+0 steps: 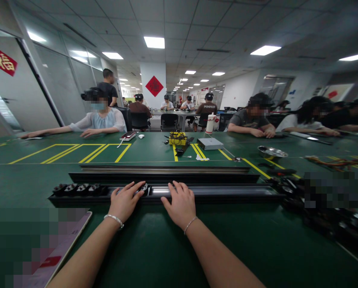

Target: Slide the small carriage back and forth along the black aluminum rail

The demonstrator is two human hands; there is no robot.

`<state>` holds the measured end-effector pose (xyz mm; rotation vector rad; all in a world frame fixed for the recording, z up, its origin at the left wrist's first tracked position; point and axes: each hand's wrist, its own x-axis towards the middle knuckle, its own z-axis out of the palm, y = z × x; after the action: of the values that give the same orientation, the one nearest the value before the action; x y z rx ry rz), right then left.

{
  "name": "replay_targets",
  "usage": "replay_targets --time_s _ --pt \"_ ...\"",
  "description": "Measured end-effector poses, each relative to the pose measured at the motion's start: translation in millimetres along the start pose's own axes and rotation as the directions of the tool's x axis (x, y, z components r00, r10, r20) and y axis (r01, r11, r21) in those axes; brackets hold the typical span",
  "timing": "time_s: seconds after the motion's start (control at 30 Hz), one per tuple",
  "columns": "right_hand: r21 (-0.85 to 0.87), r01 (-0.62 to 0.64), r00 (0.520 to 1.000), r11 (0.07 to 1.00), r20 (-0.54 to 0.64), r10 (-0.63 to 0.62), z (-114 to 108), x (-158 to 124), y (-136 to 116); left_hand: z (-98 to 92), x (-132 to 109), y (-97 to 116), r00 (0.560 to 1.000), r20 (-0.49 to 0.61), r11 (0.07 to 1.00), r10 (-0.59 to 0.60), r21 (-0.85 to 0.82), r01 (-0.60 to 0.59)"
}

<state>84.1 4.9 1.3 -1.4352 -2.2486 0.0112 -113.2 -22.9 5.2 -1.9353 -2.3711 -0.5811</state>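
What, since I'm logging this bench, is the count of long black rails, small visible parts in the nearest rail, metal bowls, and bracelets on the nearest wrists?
Long black rails: 3
Small black parts: 5 (4 at left end, 1 by left hand)
Metal bowl: 1
Bracelets: 2
Total: 11

We've got a smooth black rail (221,197), its channel floor (203,190) glossy, metallic; black modules (82,189) look plastic, partly shiny metal; green tabletop (155,248) smooth, low sheen; bowl (272,153) polished metal; grey box (210,143) matt
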Motion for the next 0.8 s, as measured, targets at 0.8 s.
replay_targets --time_s 0.8 --pt "-0.005 -0.005 1.000 1.000 0.028 0.005 -2.7 -0.3 -0.9 -4.1 -1.9 5.9 1.000 0.002 0.999 -0.016 0.035 0.016"
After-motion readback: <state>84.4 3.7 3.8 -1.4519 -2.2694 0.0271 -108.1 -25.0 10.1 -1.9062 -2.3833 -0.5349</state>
